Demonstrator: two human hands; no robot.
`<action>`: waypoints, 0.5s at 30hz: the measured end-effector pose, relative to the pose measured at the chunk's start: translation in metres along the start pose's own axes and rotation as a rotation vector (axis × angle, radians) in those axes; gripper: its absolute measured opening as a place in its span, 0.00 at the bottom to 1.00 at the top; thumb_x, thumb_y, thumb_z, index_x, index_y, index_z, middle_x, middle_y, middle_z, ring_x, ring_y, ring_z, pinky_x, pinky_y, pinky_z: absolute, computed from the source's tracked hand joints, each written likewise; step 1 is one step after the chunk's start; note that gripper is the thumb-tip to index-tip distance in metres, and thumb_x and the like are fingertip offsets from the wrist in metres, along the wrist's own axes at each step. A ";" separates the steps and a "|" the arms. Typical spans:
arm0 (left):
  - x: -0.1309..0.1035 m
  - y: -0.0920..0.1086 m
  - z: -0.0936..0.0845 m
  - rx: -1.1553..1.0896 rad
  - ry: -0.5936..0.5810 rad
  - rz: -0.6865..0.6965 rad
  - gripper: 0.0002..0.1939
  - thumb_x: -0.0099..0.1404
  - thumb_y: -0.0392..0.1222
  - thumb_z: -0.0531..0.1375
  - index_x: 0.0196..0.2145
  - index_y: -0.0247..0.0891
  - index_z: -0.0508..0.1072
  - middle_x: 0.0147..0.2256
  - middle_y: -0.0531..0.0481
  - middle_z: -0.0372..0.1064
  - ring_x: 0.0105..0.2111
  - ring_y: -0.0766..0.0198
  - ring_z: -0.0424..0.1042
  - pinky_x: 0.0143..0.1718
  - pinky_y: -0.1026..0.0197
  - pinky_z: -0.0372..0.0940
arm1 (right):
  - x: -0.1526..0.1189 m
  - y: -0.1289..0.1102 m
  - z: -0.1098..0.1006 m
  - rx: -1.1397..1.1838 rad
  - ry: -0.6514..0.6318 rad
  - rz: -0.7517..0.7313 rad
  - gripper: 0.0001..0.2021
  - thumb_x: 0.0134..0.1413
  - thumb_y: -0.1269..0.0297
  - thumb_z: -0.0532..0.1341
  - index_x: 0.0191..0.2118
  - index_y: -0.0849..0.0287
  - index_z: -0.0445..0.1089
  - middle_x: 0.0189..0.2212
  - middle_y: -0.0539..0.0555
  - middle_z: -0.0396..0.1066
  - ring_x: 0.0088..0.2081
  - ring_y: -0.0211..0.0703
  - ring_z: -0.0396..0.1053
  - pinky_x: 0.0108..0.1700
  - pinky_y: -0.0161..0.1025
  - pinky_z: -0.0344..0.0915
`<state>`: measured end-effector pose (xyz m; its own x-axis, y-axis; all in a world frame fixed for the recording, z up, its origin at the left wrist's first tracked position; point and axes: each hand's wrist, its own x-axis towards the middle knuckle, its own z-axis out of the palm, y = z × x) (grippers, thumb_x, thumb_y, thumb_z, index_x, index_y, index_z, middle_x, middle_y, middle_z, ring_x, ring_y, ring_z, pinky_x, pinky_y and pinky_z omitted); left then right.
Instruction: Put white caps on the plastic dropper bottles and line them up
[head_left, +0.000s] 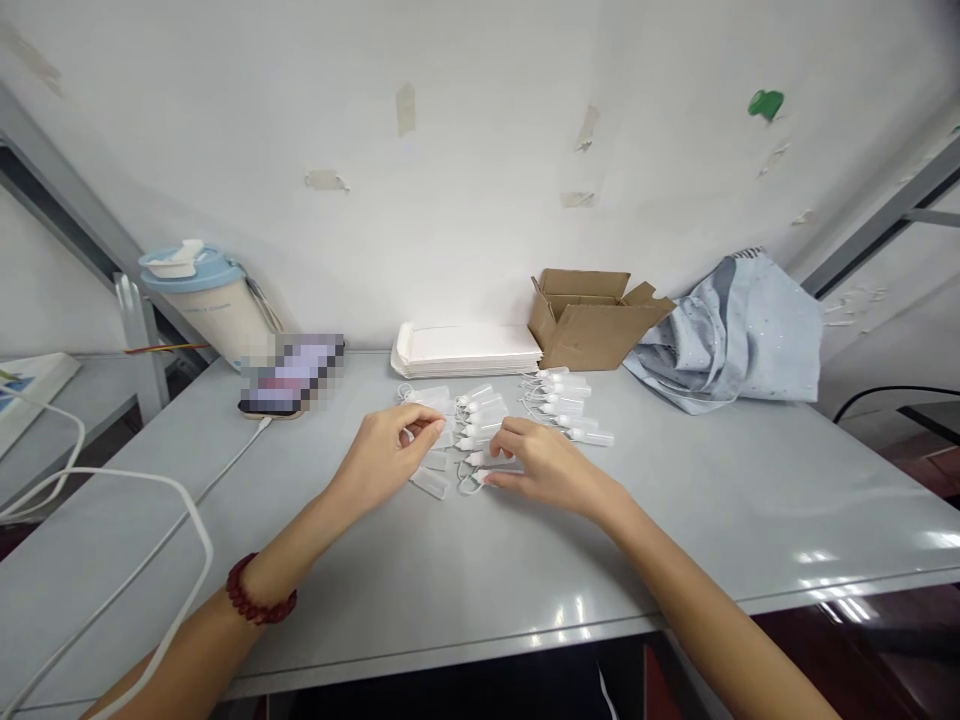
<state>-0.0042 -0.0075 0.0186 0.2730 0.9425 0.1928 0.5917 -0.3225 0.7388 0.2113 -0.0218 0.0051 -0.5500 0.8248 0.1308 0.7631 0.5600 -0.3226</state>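
Small clear plastic bottles with white pointed caps and thin white loops lie in several rows on the grey table (420, 590). My left hand (386, 455) hovers at the left row, thumb and fingertips pinched together; whatever is between them is hidden. Just below it is a clear bottle (430, 484). My right hand (544, 465) curls over the near end of the middle row, with thumb and forefinger around a bottle (480, 477) by its white cap. More bottles (487, 410) lie beyond it. To the right, a separate group includes one bottle (596, 437) pointing outward.
Behind the bottles, a stack of white envelopes or flat boxes (469, 345) lies against the wall beside an open cardboard box (596, 335). A light blue cloth (742, 335) is at right. A phone (296, 375) with a white cable and a lidded cup (217, 305) are at left.
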 end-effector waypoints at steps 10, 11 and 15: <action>-0.002 0.000 0.003 0.011 0.013 0.022 0.11 0.62 0.43 0.54 0.33 0.37 0.75 0.33 0.50 0.75 0.31 0.63 0.70 0.30 0.64 0.62 | 0.003 -0.001 0.008 -0.060 -0.026 -0.045 0.05 0.53 0.65 0.62 0.34 0.62 0.69 0.31 0.54 0.68 0.31 0.40 0.64 0.30 0.34 0.55; -0.002 0.000 0.003 0.010 0.007 0.022 0.11 0.62 0.43 0.54 0.34 0.37 0.75 0.33 0.50 0.75 0.32 0.63 0.70 0.30 0.64 0.62 | 0.003 -0.002 0.010 -0.082 -0.011 -0.056 0.05 0.54 0.66 0.61 0.34 0.62 0.69 0.31 0.54 0.68 0.31 0.40 0.64 0.30 0.34 0.55; -0.002 -0.001 0.005 0.011 -0.012 0.034 0.12 0.63 0.43 0.53 0.34 0.38 0.75 0.33 0.50 0.75 0.32 0.62 0.70 0.30 0.64 0.62 | 0.005 -0.004 0.013 -0.102 0.039 -0.055 0.05 0.55 0.66 0.59 0.34 0.62 0.68 0.30 0.54 0.68 0.31 0.40 0.64 0.30 0.34 0.55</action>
<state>-0.0016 -0.0096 0.0141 0.3022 0.9299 0.2097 0.5902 -0.3553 0.7249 0.2016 -0.0209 -0.0048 -0.5796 0.7941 0.1828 0.7639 0.6076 -0.2174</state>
